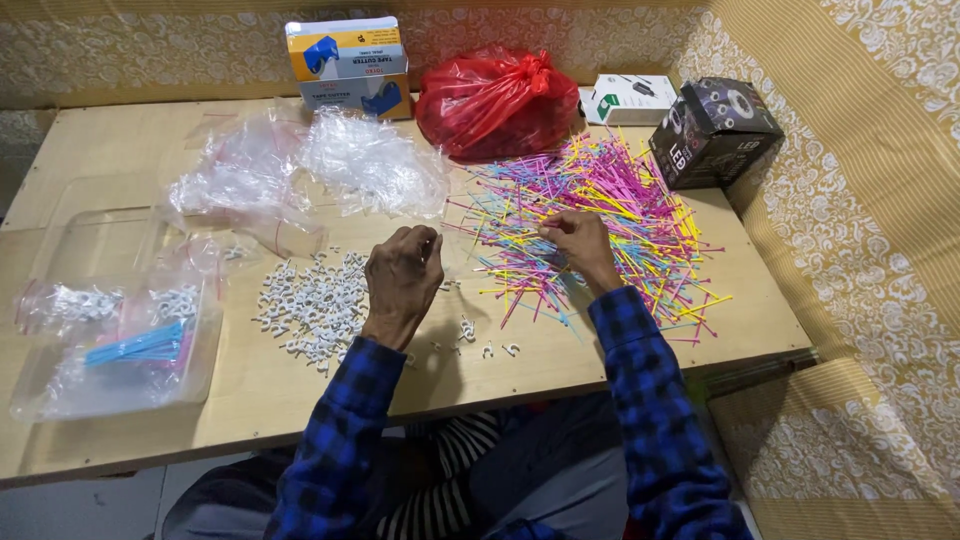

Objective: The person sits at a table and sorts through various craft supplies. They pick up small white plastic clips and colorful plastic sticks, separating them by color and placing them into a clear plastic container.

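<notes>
Our right hand (582,243) rests on the pile of coloured ties (600,215), fingers pinching some. Our left hand (402,275) is loosely curled; we cannot tell if it holds anything. White clips (310,305) lie just left of it.

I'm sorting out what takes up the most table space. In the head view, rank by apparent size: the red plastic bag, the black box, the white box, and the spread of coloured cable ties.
1. Spread of coloured cable ties
2. Red plastic bag
3. Black box
4. White box

All lie at a similar depth, so the order looks safe.
</notes>
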